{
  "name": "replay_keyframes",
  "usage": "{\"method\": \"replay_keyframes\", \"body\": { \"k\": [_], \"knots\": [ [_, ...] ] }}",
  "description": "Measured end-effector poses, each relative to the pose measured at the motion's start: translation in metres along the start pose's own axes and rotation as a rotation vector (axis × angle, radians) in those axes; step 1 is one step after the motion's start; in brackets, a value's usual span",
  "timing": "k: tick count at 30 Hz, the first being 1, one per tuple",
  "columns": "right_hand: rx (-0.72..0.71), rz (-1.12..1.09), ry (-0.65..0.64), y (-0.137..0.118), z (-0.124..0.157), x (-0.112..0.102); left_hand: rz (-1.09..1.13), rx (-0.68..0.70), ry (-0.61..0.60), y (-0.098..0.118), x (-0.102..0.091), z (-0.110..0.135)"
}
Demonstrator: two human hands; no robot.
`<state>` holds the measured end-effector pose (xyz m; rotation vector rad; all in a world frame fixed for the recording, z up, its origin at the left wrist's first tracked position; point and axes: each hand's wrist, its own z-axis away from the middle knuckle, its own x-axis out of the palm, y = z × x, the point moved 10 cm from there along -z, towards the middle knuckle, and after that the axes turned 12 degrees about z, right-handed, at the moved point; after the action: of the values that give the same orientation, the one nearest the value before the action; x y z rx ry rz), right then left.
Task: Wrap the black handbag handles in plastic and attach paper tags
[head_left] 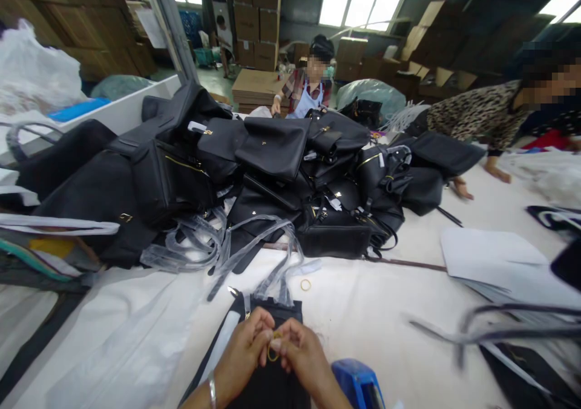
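Low in the middle, my left hand [245,348] and my right hand [303,350] meet with their fingertips pinched. Between them they hold a thin yellow rubber band [272,354], its loop hanging down. Under both hands lies a black bag [285,382], flat on the white table, with a zip pull showing near its upper left. Straps in clear plastic wrap [278,279] reach from its top edge towards the pile. Another yellow band [305,285] rests on the table just beyond the bag. A silver bracelet circles my left wrist.
A large heap of black bags [272,149] spans the table ahead. A blue plastic tool [356,385] stands by my right wrist. White sheets [494,255] and blurred grey straps [499,330] lie right. One co-worker [305,91] is behind the heap; another leans in, hands [463,188] on the table.
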<state>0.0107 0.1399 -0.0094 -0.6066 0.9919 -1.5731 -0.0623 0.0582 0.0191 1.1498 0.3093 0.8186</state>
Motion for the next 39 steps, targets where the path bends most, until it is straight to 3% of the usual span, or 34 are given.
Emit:
{"method": "replay_keyframes", "body": {
  "k": [7, 13, 18, 24, 28, 30, 33, 35, 39],
  "knots": [
    [0.007, 0.084, 0.115, -0.005, 0.007, -0.01, 0.175, -0.126, 0.093, -0.031, -0.007, -0.001],
    [0.011, 0.053, 0.172, -0.01, -0.004, -0.015, 0.322, -0.126, 0.137, -0.031, 0.001, -0.007],
    [0.029, -0.06, 0.067, -0.002, -0.019, -0.013, 0.435, -0.173, 0.193, -0.027, -0.008, -0.015],
    [0.027, -0.092, -0.061, 0.007, -0.03, -0.007, 0.865, -0.379, 0.148, -0.045, -0.001, -0.015],
    [0.045, 0.062, -0.213, 0.016, -0.038, -0.006, 0.737, -0.406, 0.029, -0.052, 0.004, -0.019],
    [0.086, 0.33, -0.163, 0.026, -0.049, -0.029, 0.573, -0.377, 0.018, -0.057, -0.002, -0.025],
    [0.141, 0.675, 0.13, 0.029, -0.071, -0.09, 0.433, -0.351, 0.072, -0.067, -0.013, -0.035],
    [0.162, 0.751, 0.283, 0.028, -0.083, -0.118, 0.392, -0.335, 0.096, -0.068, -0.017, -0.039],
    [0.219, 0.83, 0.391, 0.029, -0.097, -0.134, 0.303, -0.306, 0.129, -0.054, -0.014, -0.036]
  ]
}}
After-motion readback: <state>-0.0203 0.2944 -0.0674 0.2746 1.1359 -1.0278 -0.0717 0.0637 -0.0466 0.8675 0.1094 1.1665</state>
